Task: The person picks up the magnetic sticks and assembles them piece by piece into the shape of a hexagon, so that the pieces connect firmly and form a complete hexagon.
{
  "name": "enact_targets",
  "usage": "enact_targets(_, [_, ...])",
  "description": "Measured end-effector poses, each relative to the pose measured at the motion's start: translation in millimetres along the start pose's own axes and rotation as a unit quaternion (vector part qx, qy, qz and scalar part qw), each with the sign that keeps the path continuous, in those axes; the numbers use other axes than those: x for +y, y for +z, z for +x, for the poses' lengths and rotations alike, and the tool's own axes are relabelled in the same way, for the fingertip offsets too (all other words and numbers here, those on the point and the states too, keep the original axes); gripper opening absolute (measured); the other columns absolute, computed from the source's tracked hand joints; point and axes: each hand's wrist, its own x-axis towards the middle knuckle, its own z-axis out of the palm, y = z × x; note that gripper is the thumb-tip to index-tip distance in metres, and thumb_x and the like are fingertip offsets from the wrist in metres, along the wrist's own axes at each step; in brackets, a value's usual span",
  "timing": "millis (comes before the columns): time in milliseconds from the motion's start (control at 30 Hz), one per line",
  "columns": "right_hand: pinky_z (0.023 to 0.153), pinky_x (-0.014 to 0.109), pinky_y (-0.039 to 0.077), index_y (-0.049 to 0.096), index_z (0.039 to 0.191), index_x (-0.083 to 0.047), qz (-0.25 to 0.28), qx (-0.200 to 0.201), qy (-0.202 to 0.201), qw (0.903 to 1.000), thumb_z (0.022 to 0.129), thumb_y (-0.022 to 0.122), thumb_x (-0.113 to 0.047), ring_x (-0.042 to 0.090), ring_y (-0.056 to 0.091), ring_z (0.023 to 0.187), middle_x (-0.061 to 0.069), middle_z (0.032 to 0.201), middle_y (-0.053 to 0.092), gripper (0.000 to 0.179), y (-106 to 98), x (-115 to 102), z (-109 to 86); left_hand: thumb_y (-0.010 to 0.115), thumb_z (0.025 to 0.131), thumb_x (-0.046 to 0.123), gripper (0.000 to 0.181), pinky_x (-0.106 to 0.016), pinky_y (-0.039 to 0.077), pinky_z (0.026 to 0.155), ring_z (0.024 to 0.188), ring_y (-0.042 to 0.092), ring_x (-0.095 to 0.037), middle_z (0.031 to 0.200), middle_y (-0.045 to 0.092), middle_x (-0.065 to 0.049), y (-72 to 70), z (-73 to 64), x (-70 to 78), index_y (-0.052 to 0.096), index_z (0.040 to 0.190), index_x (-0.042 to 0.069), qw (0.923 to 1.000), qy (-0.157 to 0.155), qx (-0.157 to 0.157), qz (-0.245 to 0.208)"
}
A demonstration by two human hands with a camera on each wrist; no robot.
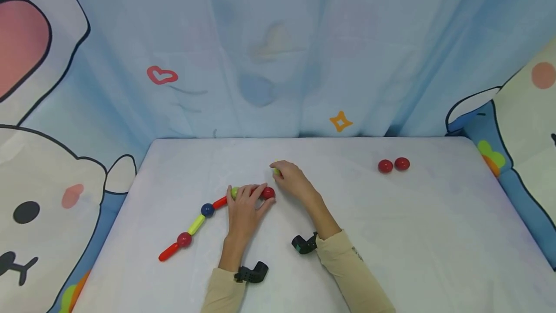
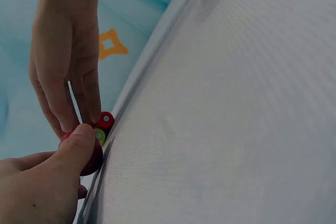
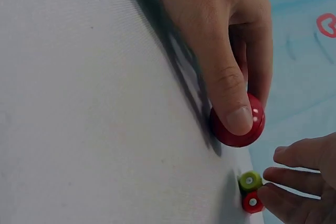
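My left hand (image 1: 245, 211) lies over the right end of a chain of coloured balls and rods. Thumb and fingers grip the red ball (image 3: 239, 127) there. Leftward from the hand run a green ball (image 1: 235, 192), a red rod (image 1: 220, 202), a blue ball (image 1: 207, 210), a yellow-green rod (image 1: 196, 225), another red ball (image 1: 184, 240) and an end red rod (image 1: 169, 252). My right hand (image 1: 295, 182) reaches two loose rods behind the chain, one yellow-green (image 3: 250, 181), one red (image 3: 253, 203). Its fingers look extended, with fingertips at the rods. The left palm hides part of the chain.
Two red balls, one (image 1: 385, 166) beside another (image 1: 402, 163), lie at the back right of the white table (image 1: 434, 235). A blue patterned curtain (image 1: 278, 86) hangs behind the table's far edge. Each wrist carries a black camera.
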Motion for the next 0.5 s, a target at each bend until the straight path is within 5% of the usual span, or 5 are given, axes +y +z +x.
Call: enact_targets(500, [0.092,0.038,0.054,0.070,0.109,-0.003,-0.123,0.002,-0.002,0.9923,0.093,0.062,-0.010,0.027,0.061,0.100,0.011,0.107,0.067,0.019,2.0,-3.6,-27.1,0.066,0.087,0.050,0.046,-0.066,0.022,0.113,0.120,0.055,-0.020,0.120,0.066,0.000,-1.7,0.3,0.7,0.062,0.128,0.029,0.9994,-0.008,-0.032,0.015])
